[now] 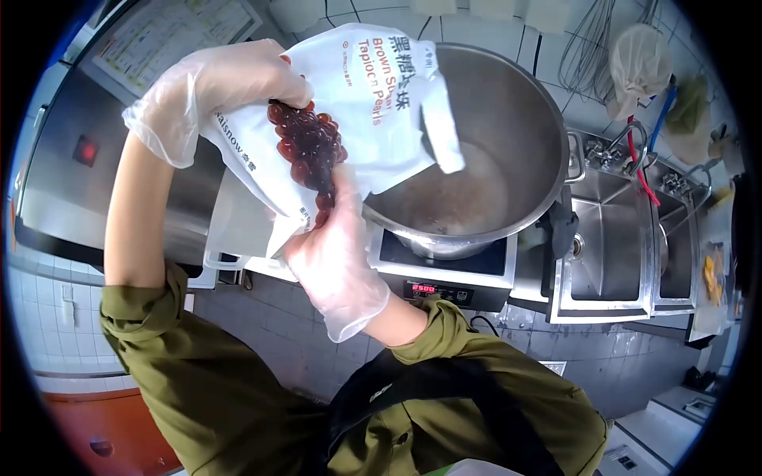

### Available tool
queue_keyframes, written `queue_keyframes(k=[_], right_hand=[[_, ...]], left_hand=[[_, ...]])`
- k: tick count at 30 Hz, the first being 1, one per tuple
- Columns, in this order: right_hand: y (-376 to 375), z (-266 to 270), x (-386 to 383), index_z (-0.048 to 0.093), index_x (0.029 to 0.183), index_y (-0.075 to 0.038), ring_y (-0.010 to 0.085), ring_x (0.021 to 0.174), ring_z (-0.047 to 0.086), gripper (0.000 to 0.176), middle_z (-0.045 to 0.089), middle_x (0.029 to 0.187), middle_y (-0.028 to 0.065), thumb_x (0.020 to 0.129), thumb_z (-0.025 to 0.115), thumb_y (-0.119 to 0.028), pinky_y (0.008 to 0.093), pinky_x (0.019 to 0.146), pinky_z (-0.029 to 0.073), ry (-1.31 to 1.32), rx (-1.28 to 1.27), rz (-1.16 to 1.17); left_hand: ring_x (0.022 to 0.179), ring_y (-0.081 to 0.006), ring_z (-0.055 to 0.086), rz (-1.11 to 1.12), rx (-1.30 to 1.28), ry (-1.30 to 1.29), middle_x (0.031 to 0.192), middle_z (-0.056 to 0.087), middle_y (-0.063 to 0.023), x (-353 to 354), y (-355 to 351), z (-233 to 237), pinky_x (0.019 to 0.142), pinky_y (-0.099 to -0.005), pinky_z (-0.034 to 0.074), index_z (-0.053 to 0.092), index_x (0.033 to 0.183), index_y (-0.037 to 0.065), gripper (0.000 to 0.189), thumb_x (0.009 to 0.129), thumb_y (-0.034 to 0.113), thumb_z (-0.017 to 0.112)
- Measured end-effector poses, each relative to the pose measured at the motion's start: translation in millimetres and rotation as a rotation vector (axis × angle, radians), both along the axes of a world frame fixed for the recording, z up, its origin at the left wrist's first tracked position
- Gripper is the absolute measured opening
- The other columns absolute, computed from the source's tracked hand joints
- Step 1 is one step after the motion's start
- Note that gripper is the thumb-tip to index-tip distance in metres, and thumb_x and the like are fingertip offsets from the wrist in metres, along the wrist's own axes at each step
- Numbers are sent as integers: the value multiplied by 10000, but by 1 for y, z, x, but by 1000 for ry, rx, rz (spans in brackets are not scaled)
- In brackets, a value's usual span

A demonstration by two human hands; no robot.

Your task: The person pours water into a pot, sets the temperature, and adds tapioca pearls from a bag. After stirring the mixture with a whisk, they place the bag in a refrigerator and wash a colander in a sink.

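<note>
Both hands wear clear plastic gloves and hold a white bag (349, 95) printed "Brown Sugar Tapioca Pearls". My left hand (254, 79) grips its upper left side, fingers curled over the edge. From below, my right hand (333, 254) has its fingers closed round the lower edge. The bag is tilted, with its cut corner over a large steel pot (540, 119). Cloudy brownish liquid (460, 190) shows at the pot's bottom. A picture of dark pearls is on the bag's front. Whether anything comes out of the bag cannot be made out.
The pot stands on an induction cooker (468, 297) with a lit red display. Steel sinks (607, 254) with taps are at the right. Whisks (587, 47) hang at the upper right. A translucent container (230, 222) sits behind the bag, beside a steel cabinet (79, 190).
</note>
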State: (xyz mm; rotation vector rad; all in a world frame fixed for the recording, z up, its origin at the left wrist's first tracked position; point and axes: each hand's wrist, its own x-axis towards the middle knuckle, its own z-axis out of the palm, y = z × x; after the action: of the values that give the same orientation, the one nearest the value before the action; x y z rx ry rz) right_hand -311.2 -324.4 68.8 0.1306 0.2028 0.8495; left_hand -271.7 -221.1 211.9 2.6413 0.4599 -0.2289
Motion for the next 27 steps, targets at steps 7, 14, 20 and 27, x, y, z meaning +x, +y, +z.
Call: queue_keyframes(k=[7, 14, 20, 27], right_hand=[[-5, 4, -3, 533, 1005, -70, 153, 900, 568, 249, 596, 938, 17, 853, 549, -266, 345, 843, 467, -2, 7, -16], [-11, -8, -2, 519, 1042, -33, 149, 872, 572, 298, 597, 953, 68, 898, 436, -280, 291, 817, 464, -287, -132, -10], [-37, -29, -9, 529, 1023, -46, 86, 761, 573, 267, 599, 891, 44, 918, 405, -257, 221, 610, 456, -766, -674, 6], [-80, 1, 6, 579, 947, 47, 83, 773, 554, 333, 606, 830, 38, 870, 518, -271, 226, 672, 452, -1211, -1027, 60]], left_hand=[[570, -134, 558, 48, 105, 47, 715, 600, -90, 2, -7, 7, 543, -242, 444, 550, 910, -66, 437, 676, 291, 643], [541, -98, 546, 62, -335, -340, 667, 608, -19, -41, 19, -27, 501, -231, 425, 626, 790, -3, 221, 707, 202, 630], [611, -55, 527, 415, -882, -810, 705, 590, 12, -111, 1, -123, 583, -196, 394, 616, 802, 29, 145, 712, 140, 638], [815, -118, 551, 460, -1195, -1079, 910, 597, -46, -132, -38, -174, 747, -244, 425, 559, 991, -22, 283, 736, 87, 613]])
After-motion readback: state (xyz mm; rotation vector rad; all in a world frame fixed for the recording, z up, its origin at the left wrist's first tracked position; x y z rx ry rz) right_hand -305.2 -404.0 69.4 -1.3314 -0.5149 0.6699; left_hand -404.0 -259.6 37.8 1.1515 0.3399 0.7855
